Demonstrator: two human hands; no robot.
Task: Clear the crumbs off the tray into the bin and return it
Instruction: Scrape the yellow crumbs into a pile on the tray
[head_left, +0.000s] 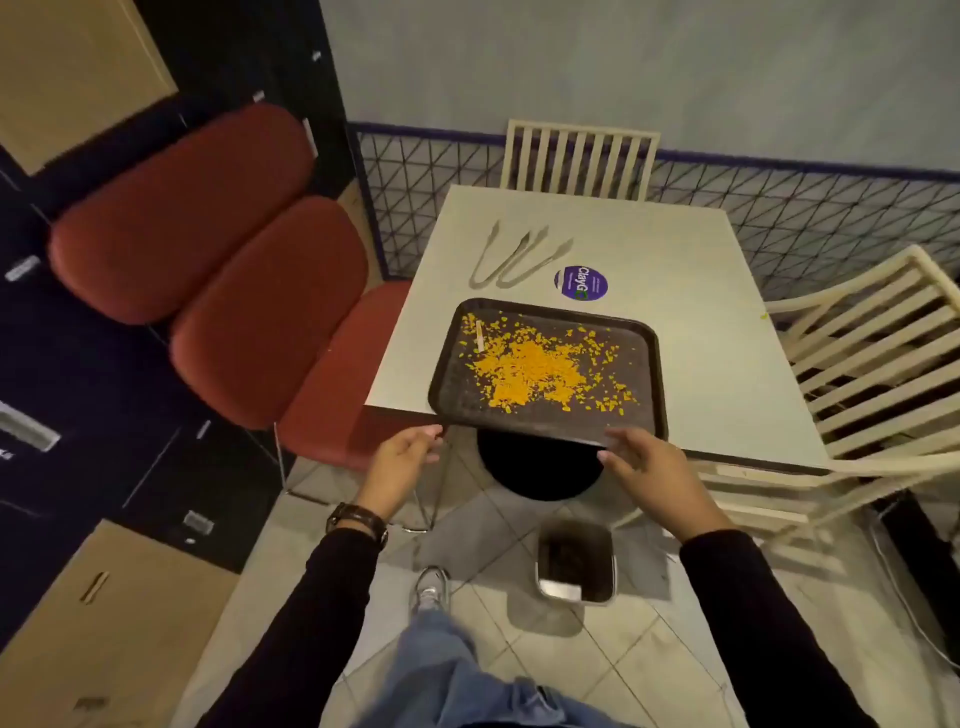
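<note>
Matt dark plastic tray (644, 364), shiny metal tongs (511, 254) — smooth table (701, 322)

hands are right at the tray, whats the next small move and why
Probably close both hands on the tray's near rim. The left hand hovers open just off the near left corner, and the right hand has fingertips at the near edge but no grip yet. The tray lies flat on the table, overhanging its edge, crumbs still spread across it, and the bin stands on the floor below.
</note>
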